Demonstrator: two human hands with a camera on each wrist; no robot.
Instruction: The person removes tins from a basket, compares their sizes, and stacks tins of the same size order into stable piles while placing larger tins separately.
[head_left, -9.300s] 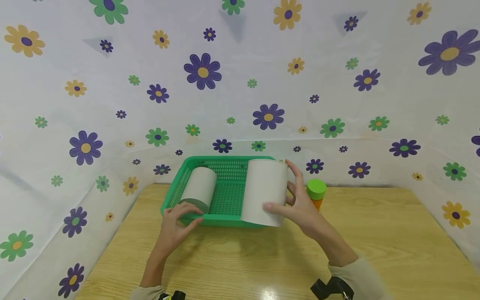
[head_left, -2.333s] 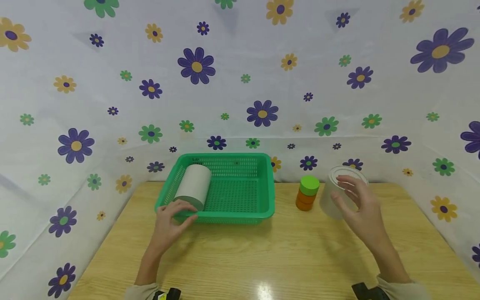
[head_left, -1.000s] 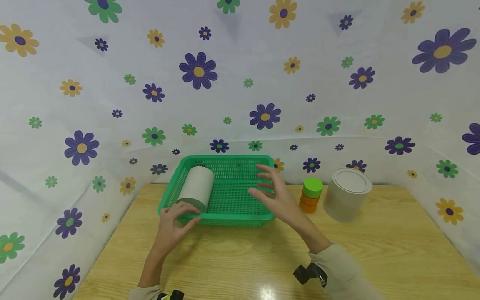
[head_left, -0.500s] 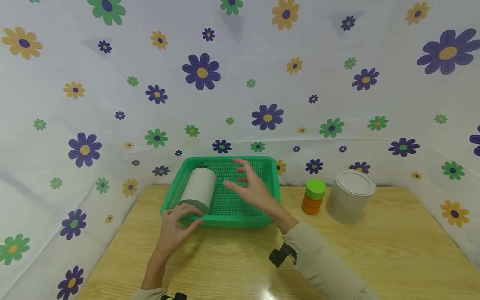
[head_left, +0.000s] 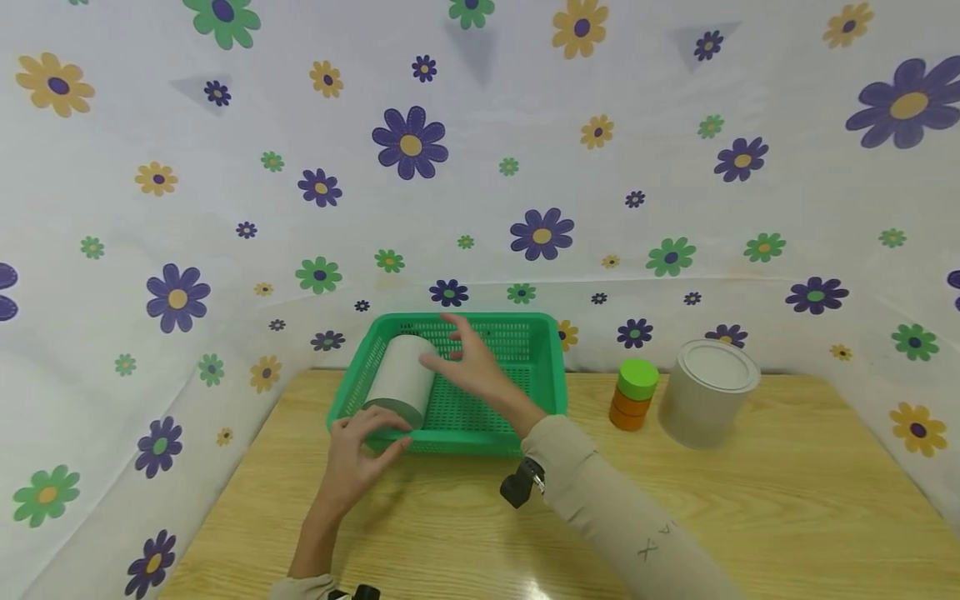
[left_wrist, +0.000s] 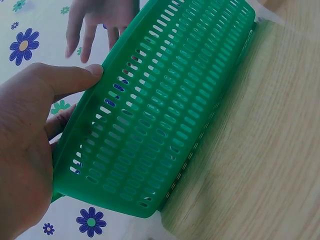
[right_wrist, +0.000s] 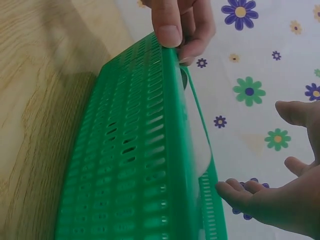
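- Left hand [head_left: 358,457]: grips the near-left rim of the green basket [head_left: 517,417]; thumb on the outer wall, fingers [right_wrist: 192,47] curled over the rim to the inside, as the left wrist and right wrist views both show.
- Right hand [head_left: 468,367]: held over the basket interior, beside the grey can [head_left: 401,379]; fingers [head_left: 456,327] spread apart and nearly straight, holding nothing; whether the thumb tip touches the can's side cannot be told.
- Grey can: lies on its side in the left part of the basket, one flat end facing the near wall; the left hand's fingers are just in front of that end.
- Green basket: stands on the tabletop [head_left: 750,500] toward the back, near the flowered backdrop [head_left: 225,167]; perforated walls and floor.
- Second grey can [head_left: 705,393]: upright on the tabletop, well to the right of the basket, lid up.
- Orange jar [head_left: 633,392] with green cap: upright, between the basket and the upright can; just beside the latter, apart from both.
- Sleeve [head_left: 615,517]: beige, covers the right forearm; a dark wrist device sits at its cuff.
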